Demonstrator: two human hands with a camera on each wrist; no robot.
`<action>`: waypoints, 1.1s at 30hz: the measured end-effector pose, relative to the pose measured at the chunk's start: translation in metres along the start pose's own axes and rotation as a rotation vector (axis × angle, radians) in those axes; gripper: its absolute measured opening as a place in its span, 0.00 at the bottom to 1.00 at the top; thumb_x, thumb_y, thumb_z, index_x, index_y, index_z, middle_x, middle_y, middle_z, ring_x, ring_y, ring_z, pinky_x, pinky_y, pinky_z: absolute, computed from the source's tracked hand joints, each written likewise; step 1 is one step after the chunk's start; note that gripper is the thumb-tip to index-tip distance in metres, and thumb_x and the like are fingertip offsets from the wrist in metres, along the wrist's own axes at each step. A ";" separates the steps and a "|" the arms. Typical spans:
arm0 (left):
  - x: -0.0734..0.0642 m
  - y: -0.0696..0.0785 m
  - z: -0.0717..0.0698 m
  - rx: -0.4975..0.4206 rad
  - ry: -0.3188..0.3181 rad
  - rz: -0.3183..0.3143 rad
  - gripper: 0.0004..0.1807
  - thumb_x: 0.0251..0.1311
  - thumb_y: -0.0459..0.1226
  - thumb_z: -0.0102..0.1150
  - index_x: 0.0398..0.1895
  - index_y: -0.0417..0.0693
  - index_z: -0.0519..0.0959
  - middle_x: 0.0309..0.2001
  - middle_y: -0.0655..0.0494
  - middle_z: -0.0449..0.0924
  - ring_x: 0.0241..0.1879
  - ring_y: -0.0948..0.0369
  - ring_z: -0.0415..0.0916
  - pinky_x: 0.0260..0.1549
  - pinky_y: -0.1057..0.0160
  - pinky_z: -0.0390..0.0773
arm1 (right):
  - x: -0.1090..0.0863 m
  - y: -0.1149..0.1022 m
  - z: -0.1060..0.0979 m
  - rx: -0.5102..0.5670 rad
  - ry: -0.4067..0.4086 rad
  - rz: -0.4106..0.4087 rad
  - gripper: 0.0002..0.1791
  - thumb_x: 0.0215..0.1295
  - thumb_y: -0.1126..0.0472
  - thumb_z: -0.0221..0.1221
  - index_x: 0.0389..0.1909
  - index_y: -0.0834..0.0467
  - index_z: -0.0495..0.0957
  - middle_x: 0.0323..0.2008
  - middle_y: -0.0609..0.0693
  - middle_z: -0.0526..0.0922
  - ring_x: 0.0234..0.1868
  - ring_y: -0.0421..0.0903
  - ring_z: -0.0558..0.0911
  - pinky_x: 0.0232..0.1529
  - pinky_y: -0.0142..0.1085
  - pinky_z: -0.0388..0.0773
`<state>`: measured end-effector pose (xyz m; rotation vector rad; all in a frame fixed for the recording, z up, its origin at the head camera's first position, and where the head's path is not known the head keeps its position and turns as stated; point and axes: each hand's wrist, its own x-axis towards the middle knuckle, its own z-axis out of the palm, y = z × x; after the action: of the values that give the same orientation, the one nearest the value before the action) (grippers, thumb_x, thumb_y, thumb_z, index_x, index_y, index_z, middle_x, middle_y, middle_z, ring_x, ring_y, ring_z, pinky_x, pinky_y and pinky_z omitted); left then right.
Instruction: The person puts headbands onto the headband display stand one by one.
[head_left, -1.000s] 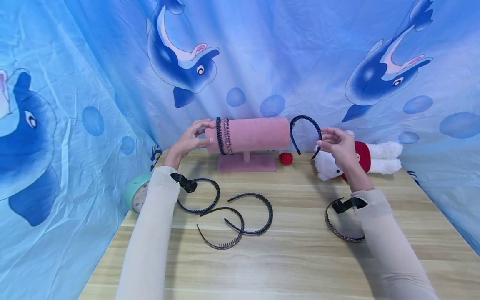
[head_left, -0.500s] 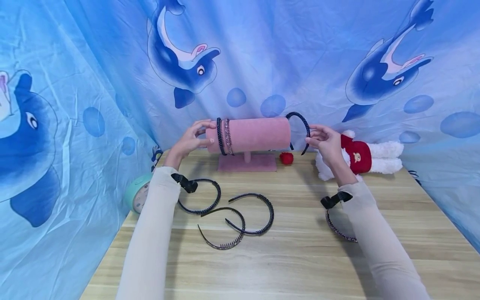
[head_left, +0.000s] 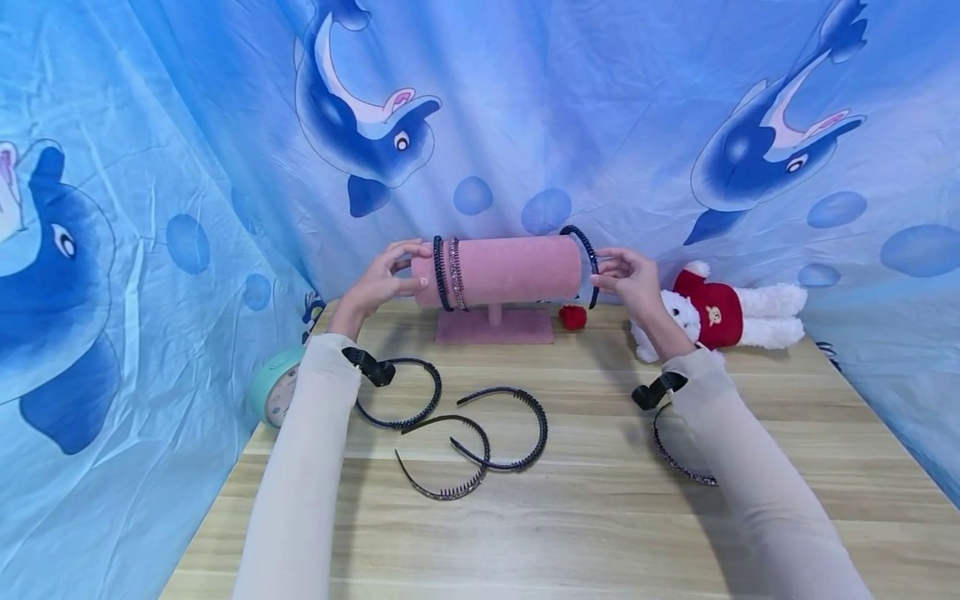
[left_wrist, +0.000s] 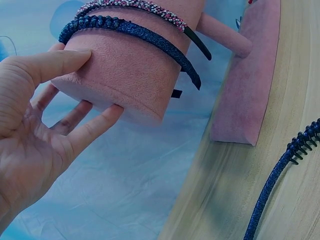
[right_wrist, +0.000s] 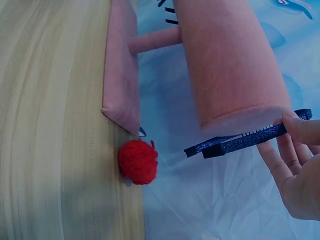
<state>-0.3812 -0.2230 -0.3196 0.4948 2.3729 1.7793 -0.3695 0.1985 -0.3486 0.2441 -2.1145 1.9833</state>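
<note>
Blue curtain point(head_left: 570, 108) behind; left hand point(head_left: 380, 280) grips roll point(head_left: 517, 268), right hand point(head_left: 633, 283) pinches headband point(right_wrist: 240, 143); tilting it could snag the roll.

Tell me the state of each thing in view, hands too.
Pink display stand, upright, bearing two headbands.
Left hand, gripping the stand's left end.
Dark blue headband, held at the stand's right end.
Right hand, pinching that headband.
Four tabletop headbands, loose, two overlapping.
White plush toy, lying down.
</note>
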 end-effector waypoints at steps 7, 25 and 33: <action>0.008 -0.014 -0.002 0.027 0.017 0.022 0.29 0.61 0.24 0.62 0.67 0.42 0.71 0.81 0.59 0.48 0.78 0.47 0.55 0.63 0.41 0.79 | 0.001 0.007 0.010 0.018 -0.019 0.022 0.28 0.54 0.81 0.67 0.58 0.71 0.75 0.27 0.41 0.85 0.29 0.34 0.85 0.34 0.26 0.87; 0.011 -0.019 -0.003 0.022 0.027 0.035 0.28 0.61 0.24 0.62 0.65 0.42 0.72 0.81 0.59 0.50 0.77 0.48 0.57 0.60 0.44 0.82 | 0.002 0.008 0.018 -0.129 -0.052 -0.042 0.25 0.53 0.77 0.71 0.52 0.74 0.74 0.31 0.48 0.82 0.30 0.34 0.81 0.32 0.21 0.83; 0.011 -0.019 -0.003 0.020 0.024 0.025 0.29 0.60 0.23 0.62 0.66 0.42 0.71 0.81 0.58 0.49 0.78 0.47 0.55 0.59 0.44 0.82 | 0.004 0.006 0.015 -0.134 -0.084 -0.020 0.28 0.54 0.77 0.70 0.57 0.71 0.73 0.33 0.46 0.81 0.33 0.34 0.82 0.35 0.22 0.84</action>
<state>-0.3959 -0.2270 -0.3353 0.5112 2.4130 1.7843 -0.3758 0.1837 -0.3539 0.3286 -2.2765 1.8408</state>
